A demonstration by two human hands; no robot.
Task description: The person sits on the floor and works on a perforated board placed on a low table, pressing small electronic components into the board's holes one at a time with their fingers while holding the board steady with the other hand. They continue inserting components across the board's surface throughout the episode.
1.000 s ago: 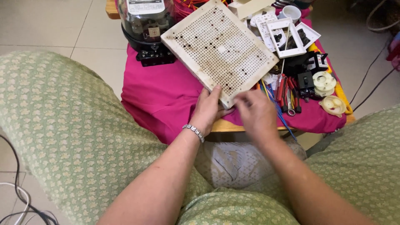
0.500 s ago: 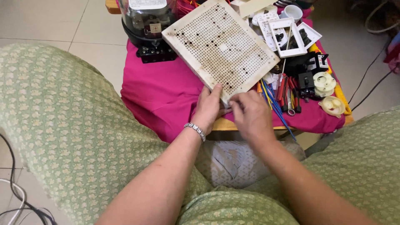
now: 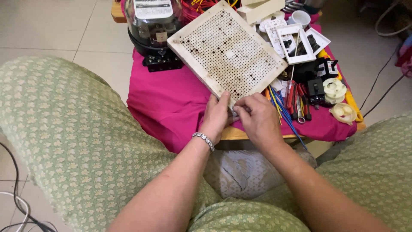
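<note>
A cream perforated board (image 3: 225,51), stained brown in places, lies tilted over a small table covered with a magenta cloth (image 3: 167,103). My left hand (image 3: 216,114), with a silver bracelet on the wrist, grips the board's near corner, thumb on top. My right hand (image 3: 257,118) is right beside it, fingers pinched together at the same corner; what it pinches is hidden under the fingers.
A glass-domed electric meter (image 3: 150,25) stands at the table's back left. White switch plates (image 3: 296,41), black parts, round cream fittings (image 3: 334,88), and red, blue and yellow wires (image 3: 287,101) crowd the right side. My knees in green patterned fabric flank the table. Cables cross the floor at right.
Both hands have stayed at the board's near corner. The right hand's fingers have drawn closer to the left thumb.
</note>
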